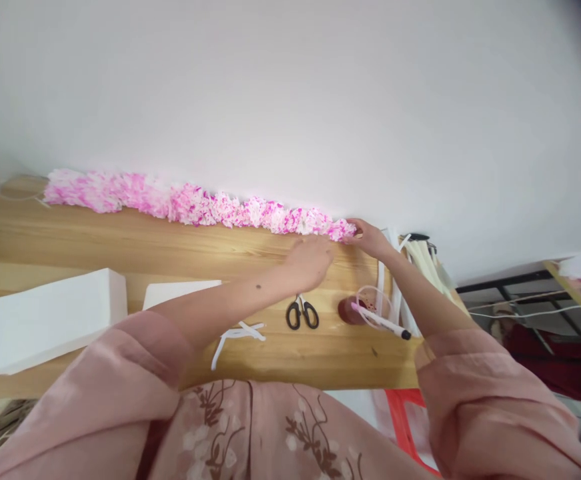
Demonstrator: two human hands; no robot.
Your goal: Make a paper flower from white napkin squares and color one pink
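Observation:
A long row of ruffled pink and white paper flowers [190, 203] lies along the back of the wooden table [250, 253], against the wall. At the row's right end, the fingers and thumb of my right hand [369, 239] close around the last flower. My left hand [313, 261] is just in front of the row near that end, back of the hand up; its fingers are blurred and partly hidden, so their grip is unclear. Black-handled scissors [302, 315] lie below my left hand, their blades partly covered by it.
A white stack of paper [50, 320] and a smaller white piece [180, 290] are at left. White strips [240, 337] lie near the front edge. A marker [383, 321] rests by a dark red round object [349, 311]. Pale strips [427, 267] lie at right.

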